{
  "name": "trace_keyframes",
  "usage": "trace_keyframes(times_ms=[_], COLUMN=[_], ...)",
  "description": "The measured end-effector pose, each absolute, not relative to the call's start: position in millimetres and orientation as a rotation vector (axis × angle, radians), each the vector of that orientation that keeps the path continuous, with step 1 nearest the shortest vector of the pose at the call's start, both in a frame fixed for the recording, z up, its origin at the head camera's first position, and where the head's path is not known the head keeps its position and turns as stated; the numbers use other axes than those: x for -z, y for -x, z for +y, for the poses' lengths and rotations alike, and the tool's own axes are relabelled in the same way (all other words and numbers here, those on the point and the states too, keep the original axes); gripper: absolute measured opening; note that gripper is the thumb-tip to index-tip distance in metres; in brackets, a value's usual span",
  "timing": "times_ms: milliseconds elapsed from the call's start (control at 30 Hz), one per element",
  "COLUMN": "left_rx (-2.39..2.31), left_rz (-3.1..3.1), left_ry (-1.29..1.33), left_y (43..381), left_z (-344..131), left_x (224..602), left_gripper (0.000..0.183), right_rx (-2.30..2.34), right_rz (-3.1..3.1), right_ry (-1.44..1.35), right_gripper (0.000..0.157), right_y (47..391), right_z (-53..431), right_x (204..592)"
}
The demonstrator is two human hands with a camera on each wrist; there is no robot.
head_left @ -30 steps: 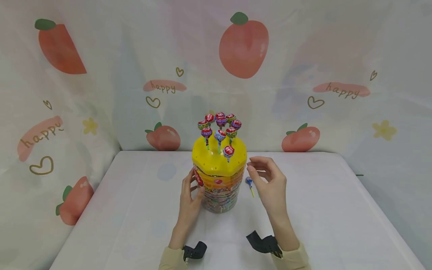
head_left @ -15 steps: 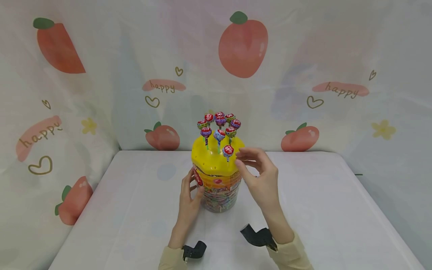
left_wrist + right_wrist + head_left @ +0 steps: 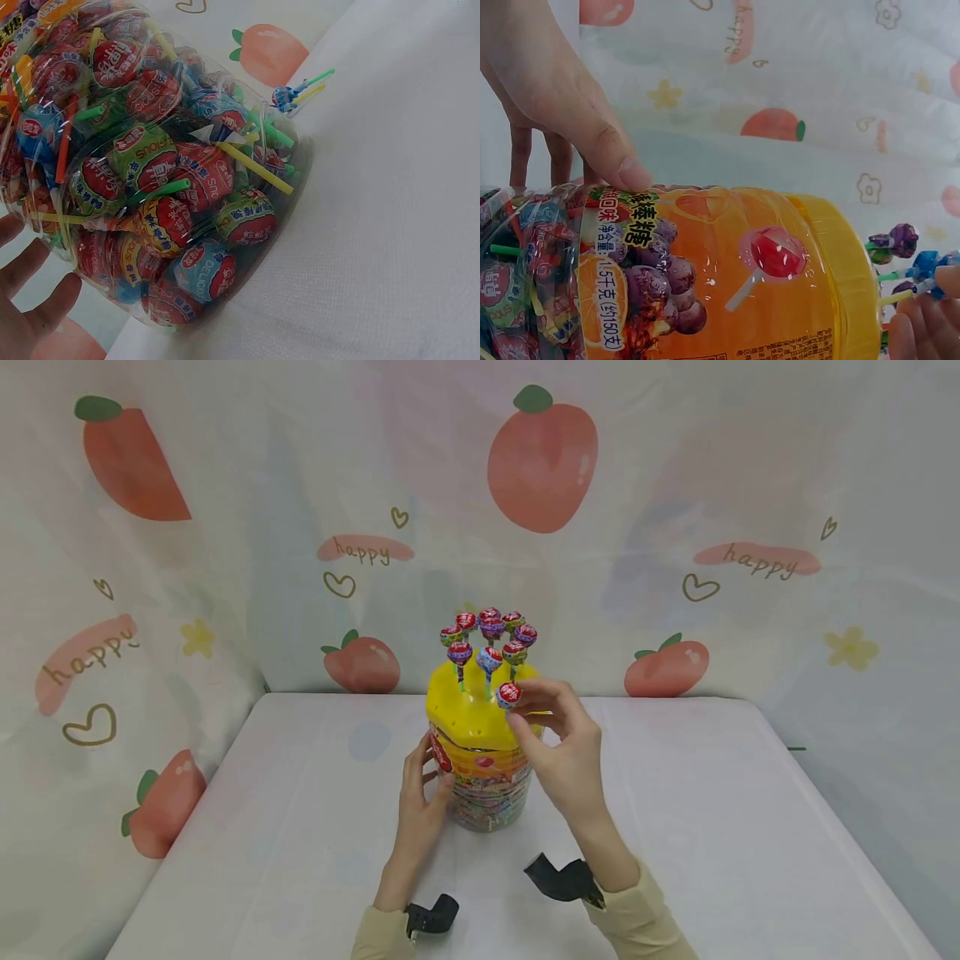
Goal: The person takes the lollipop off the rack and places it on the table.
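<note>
A clear plastic jar (image 3: 487, 802) full of wrapped lollipops stands upright on the table, under a yellow lid (image 3: 468, 718). Several lollipops (image 3: 490, 662) stick up from holes in that lid. My left hand (image 3: 420, 814) grips the jar's left side, thumb in front and fingers behind; in the right wrist view the thumb presses beside the orange label (image 3: 765, 262). Over the lid's right front, my right hand (image 3: 570, 743) pinches a blue-and-red lollipop (image 3: 508, 695) between thumb and fingers. That lollipop's yellow stick (image 3: 897, 297) points into the lid.
Two loose lollipops (image 3: 286, 97), with a green and a yellow stick, lie on the white table (image 3: 382, 225) beside the jar. A patterned cloth backdrop (image 3: 450, 460) hangs behind the table. Black wrist mounts (image 3: 433, 915) sit on both forearms.
My right hand has moved left from beside the jar to the front lollipop on the lid, and its fingers have closed around it. The left hand and the jar stay in place.
</note>
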State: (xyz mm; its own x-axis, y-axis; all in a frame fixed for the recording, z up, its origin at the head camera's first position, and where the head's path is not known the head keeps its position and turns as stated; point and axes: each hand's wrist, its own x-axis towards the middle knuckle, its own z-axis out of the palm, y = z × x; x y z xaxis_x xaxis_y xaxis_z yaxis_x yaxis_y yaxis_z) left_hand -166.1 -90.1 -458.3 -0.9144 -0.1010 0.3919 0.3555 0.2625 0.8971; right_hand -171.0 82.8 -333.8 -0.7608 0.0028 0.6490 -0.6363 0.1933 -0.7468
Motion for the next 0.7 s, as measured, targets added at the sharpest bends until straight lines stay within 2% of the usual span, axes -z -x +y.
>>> trace_keyframes(times_ms=[700], left_rx=[1.679], left_rz=[-2.171], left_ry=[0.222], left_y=[166.3], left_z=[-89.4], left_x=[459.2], left_gripper=[0.065], right_rx=[-1.576], right_rz=[-1.905], right_ry=[-0.57], right_gripper=[0.034], right_y=[174.1], right_z=[78.0], right_x=[334.3])
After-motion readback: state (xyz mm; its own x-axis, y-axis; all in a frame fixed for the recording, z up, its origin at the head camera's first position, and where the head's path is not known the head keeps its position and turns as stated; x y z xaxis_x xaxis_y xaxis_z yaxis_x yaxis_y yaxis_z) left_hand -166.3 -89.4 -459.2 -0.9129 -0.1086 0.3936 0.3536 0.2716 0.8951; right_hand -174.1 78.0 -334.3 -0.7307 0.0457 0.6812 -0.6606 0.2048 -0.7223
